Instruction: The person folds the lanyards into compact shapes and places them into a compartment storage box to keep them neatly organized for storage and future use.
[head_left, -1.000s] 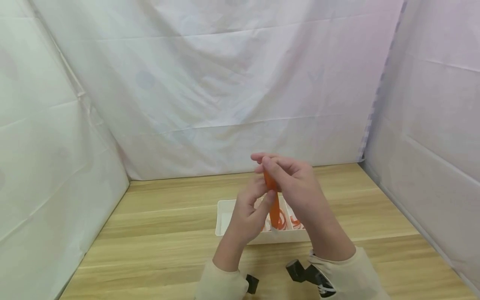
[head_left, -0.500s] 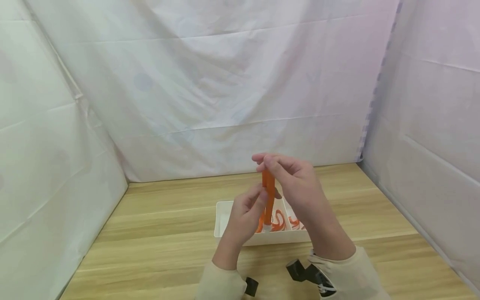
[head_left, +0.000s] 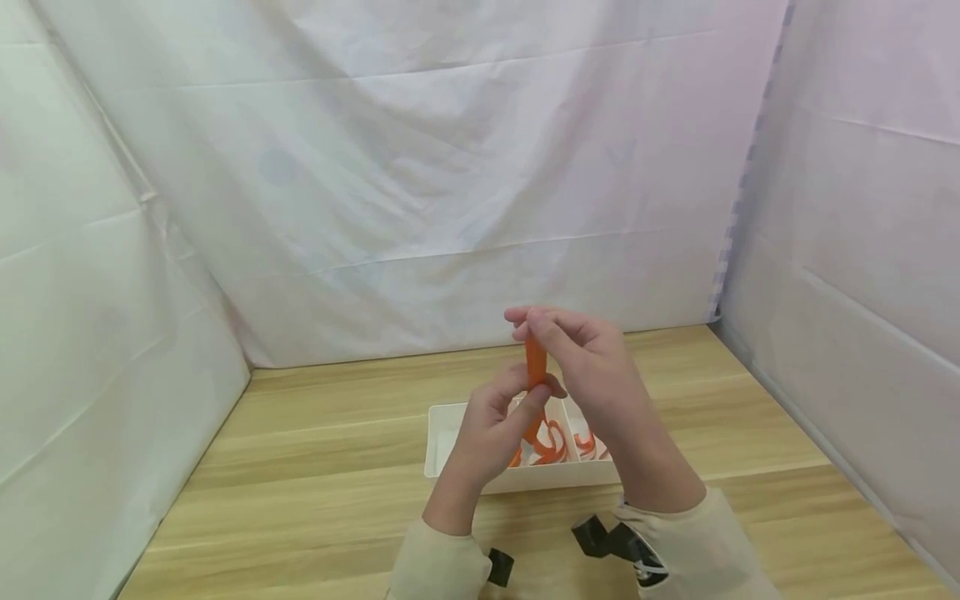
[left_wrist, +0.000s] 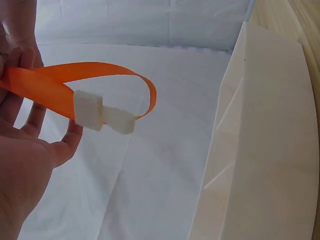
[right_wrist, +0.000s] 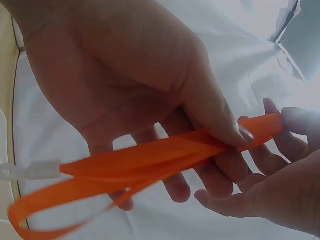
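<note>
An orange lanyard (head_left: 536, 362) is held upright above a white tray, folded over on itself. My left hand (head_left: 491, 425) pinches its middle between thumb and fingers. Higher up, my right hand (head_left: 592, 367) holds the top end with thumb and fingertips. In the left wrist view, a loop of the lanyard (left_wrist: 95, 70) hangs below the hands beside its white plastic clip (left_wrist: 89, 111). The right wrist view shows the lanyard (right_wrist: 135, 157) running across the left palm, with the white fitting (right_wrist: 44, 170) at its lower end.
The white divided tray (head_left: 551, 477) stands on the wooden table (head_left: 330, 450) beneath my hands. Several curled orange bands (head_left: 557, 442) lie in its compartments. White cloth (head_left: 420, 183) hangs behind and on both sides. Black camera mounts (head_left: 592, 536) sit at the wrists.
The lanyard's lower part has swung a little, and its hanging end has shifted. My left fingers have loosened and changed their hold. The right hand has barely moved.
</note>
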